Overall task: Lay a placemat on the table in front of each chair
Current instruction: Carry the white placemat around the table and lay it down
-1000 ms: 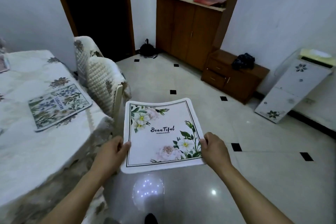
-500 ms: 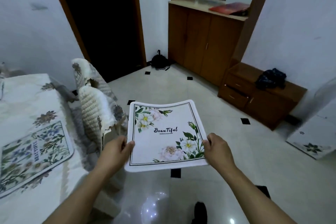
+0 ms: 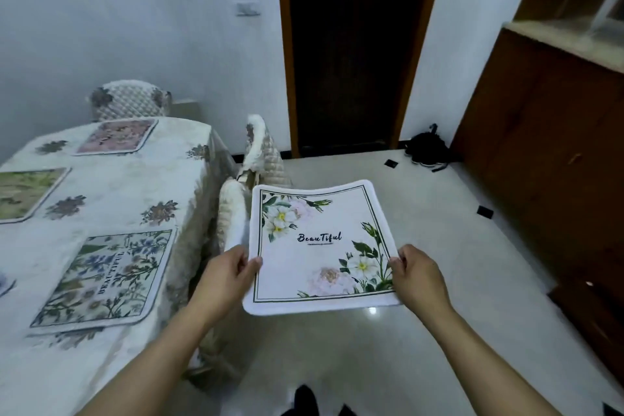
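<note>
Left hand [image 3: 233, 275] pinches the white placemat [image 3: 320, 246] at its left edge, thumb on top, fingers curled under. Right hand [image 3: 417, 277] grips the right edge the same way, near the lower corner. The mat hangs in the air between the two hands, roughly flat with the far edge bowed up a little. It is over the tiled floor [image 3: 422, 331], right of the table [image 3: 118, 186] (no contact with the cloth).

Three mats lie on the table:
- green placemat [image 3: 23, 192] at the far left
- pink placemat [image 3: 116, 136] at the far end, in front of a quilted chair [image 3: 130, 100]
- blue floral placemat [image 3: 104, 280] nearest the hands

The nearer chair [image 3: 233, 209] and second chair [image 3: 266, 152] stand between the table edge and the held mat. The mat's left edge overlaps the nearer chair's back in view. Dark doorway [image 3: 347, 44] straight ahead. Open floor runs right to the wooden cabinet [image 3: 547, 145].

The mat is white with rounded corners and a thin dark border line. It has flowers at upper left and lower right, and "Beautiful" in script mid-face.
</note>
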The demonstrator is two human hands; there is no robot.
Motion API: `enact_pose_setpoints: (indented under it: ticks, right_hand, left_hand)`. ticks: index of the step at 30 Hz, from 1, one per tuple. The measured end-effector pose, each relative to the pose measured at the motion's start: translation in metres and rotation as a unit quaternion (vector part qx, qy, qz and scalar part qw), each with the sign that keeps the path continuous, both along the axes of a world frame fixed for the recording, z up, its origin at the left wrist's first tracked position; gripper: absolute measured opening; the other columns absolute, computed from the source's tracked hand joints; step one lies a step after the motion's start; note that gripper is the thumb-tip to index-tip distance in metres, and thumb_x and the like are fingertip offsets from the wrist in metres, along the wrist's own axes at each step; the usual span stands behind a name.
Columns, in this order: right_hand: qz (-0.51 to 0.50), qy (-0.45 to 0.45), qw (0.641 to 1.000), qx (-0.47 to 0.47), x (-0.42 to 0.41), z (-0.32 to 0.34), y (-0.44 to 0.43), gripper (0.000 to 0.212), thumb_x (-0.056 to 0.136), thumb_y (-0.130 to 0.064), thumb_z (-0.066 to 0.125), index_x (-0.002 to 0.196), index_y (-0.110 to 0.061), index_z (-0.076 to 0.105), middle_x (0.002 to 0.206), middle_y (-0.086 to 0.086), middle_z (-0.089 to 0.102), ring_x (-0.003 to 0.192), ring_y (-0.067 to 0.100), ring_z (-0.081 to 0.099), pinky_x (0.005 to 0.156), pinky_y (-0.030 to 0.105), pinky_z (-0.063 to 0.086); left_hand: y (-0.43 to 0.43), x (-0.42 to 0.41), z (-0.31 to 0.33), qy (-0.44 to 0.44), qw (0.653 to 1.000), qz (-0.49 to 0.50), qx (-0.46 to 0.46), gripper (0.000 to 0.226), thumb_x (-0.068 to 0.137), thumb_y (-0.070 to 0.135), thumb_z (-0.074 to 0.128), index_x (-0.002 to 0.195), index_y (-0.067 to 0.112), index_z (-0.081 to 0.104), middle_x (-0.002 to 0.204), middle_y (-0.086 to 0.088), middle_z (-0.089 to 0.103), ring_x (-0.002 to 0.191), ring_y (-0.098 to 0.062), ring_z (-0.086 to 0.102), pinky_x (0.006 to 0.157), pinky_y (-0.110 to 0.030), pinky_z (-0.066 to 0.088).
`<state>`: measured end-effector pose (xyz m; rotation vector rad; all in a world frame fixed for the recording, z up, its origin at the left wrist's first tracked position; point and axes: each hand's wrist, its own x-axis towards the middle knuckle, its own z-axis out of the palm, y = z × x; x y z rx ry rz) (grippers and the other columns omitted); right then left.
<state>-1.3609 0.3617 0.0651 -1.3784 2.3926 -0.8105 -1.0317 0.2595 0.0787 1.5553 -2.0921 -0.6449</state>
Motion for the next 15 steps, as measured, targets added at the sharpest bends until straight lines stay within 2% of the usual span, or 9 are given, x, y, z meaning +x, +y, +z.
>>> enact_pose_setpoints:
  ticks: [5, 10, 15]
  right_hand:
    - [0.022, 0.007, 1.000, -0.003, -0.058, -0.010, -0.122, 0.027, 0.093, -0.022, 0.052, 0.069, -0.016, 0.041, 0.067, -0.001, 0.049, 0.063, 0.018, 0.048, 0.055, 0.032, 0.031]
    - [-0.016, 0.028, 0.999, 0.013, -0.131, 0.001, -0.229, 0.025, 0.094, -0.024, 0.052, 0.071, -0.015, 0.045, 0.068, 0.001, 0.052, 0.064, 0.019, 0.051, 0.058, 0.034, 0.043]
    - [-0.026, 0.029, 0.999, 0.013, -0.193, 0.009, -0.338, 0.029, 0.093, -0.024, 0.053, 0.067, -0.017, 0.042, 0.063, 0.000, 0.051, 0.060, 0.015, 0.049, 0.053, 0.031, 0.036]
  left_hand:
    - [-0.117, -0.060, -0.015, 0.031, 0.999, 0.031, 0.002, 0.041, 0.090, 0.041, 0.059, 0.063, 0.019, 0.037, 0.049, 0.004, 0.040, 0.046, -0.008, 0.037, 0.048, -0.030, 0.029]
    - [-0.240, -0.139, -0.012, 0.028, 1.000, -0.002, 0.007, 0.038, 0.091, 0.042, 0.058, 0.066, 0.017, 0.045, 0.053, 0.001, 0.050, 0.049, -0.010, 0.045, 0.048, -0.029, 0.032]
    - [-0.337, -0.196, 0.003, 0.057, 0.998, -0.012, 0.016, 0.037, 0.092, 0.039, 0.058, 0.068, 0.015, 0.042, 0.053, 0.004, 0.044, 0.047, -0.009, 0.040, 0.049, -0.030, 0.033]
